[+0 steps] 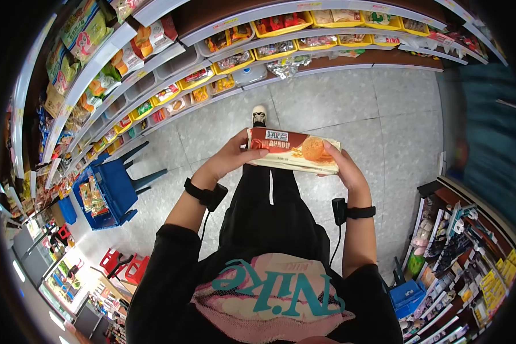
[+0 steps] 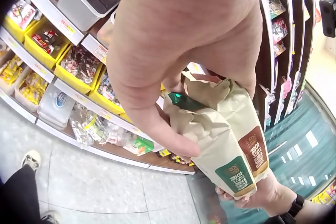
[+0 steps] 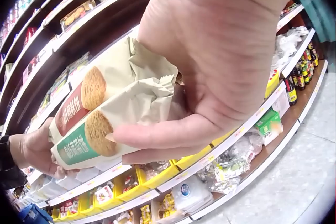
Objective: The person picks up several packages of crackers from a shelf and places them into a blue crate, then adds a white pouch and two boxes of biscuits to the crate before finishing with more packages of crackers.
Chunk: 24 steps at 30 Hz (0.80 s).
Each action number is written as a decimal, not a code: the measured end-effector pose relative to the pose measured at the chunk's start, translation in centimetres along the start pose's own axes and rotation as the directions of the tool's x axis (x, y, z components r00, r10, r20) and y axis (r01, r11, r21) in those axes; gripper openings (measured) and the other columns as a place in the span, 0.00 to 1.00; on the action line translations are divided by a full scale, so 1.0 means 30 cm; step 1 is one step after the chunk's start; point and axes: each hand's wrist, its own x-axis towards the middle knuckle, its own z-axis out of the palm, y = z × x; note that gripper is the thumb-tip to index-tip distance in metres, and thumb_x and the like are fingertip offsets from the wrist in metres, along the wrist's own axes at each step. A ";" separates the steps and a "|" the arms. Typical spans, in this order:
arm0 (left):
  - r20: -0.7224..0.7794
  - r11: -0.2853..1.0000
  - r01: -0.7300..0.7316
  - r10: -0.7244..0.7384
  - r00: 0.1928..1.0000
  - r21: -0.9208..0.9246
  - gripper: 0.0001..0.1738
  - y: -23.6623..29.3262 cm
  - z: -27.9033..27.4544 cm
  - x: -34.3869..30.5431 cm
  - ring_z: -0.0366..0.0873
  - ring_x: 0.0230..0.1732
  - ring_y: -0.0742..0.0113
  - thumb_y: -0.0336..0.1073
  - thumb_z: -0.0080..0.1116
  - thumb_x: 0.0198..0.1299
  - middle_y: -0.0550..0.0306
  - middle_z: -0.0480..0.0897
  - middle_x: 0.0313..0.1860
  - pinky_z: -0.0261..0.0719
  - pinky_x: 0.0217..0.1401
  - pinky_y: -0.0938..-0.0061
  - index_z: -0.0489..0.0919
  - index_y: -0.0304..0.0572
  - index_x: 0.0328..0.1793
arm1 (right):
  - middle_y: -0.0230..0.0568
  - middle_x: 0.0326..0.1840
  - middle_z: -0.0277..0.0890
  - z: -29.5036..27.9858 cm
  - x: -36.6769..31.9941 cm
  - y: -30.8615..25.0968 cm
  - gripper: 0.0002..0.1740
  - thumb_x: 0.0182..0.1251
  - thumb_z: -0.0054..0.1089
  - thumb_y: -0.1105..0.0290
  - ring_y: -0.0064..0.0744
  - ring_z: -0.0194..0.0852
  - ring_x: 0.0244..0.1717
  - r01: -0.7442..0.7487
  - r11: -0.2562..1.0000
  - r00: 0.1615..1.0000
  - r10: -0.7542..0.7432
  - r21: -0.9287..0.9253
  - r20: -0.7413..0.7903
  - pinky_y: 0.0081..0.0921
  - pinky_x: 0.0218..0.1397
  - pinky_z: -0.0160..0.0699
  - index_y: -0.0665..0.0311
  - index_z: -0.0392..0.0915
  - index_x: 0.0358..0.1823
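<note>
Two cream biscuit packs are stacked together and held in front of the body by both hands. The upper one, a red-brown labelled biscuit pack [image 1: 281, 150], has a round biscuit printed on its front. Beneath it lies the green labelled biscuit pack [image 3: 79, 148], seen edge-on in the head view. My left hand [image 1: 229, 158] grips the left ends, its thumb across the red-brown front. At the opposite ends my right hand [image 1: 348, 171] grips them, thumb on top and fingers underneath. Crumpled wrapper ends show close beside the fingers in both wrist views.
Curved store shelves with yellow bins [image 1: 281, 24] of snacks run ahead and left. A blue stool with a blue basket [image 1: 117, 192] stands left on the grey tiled floor [image 1: 344, 92]. Red baskets [image 1: 136, 269] sit behind left; another goods rack [image 1: 458, 246] stands right.
</note>
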 end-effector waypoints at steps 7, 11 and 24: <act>-0.077 1.000 -0.017 0.018 0.997 0.005 0.32 -0.027 -0.009 -0.028 0.73 0.55 0.68 0.46 0.67 0.54 0.57 0.78 0.55 0.69 0.61 0.71 0.71 0.42 0.63 | 0.49 0.46 0.78 0.012 0.022 0.007 0.44 0.62 0.52 0.37 0.30 0.81 0.41 0.005 0.998 0.999 -0.002 -0.061 0.044 0.22 0.34 0.83 0.76 0.68 0.58; -0.088 0.999 -0.034 0.034 0.996 0.000 0.32 -0.031 -0.010 -0.043 0.73 0.56 0.69 0.45 0.67 0.54 0.58 0.77 0.55 0.67 0.62 0.71 0.71 0.43 0.63 | 0.48 0.47 0.78 0.019 0.021 0.010 0.43 0.62 0.51 0.37 0.30 0.80 0.42 0.015 0.997 0.999 -0.012 -0.073 0.043 0.23 0.34 0.83 0.75 0.68 0.58; -0.129 0.990 -0.138 0.136 0.982 -0.004 0.32 0.130 0.056 -0.145 0.74 0.56 0.70 0.42 0.66 0.56 0.58 0.77 0.56 0.71 0.60 0.73 0.69 0.42 0.66 | 0.48 0.64 0.67 -0.012 -0.129 -0.098 0.41 0.70 0.36 0.38 0.35 0.71 0.61 0.174 0.937 0.972 -0.212 0.304 0.097 0.35 0.57 0.78 0.70 0.60 0.66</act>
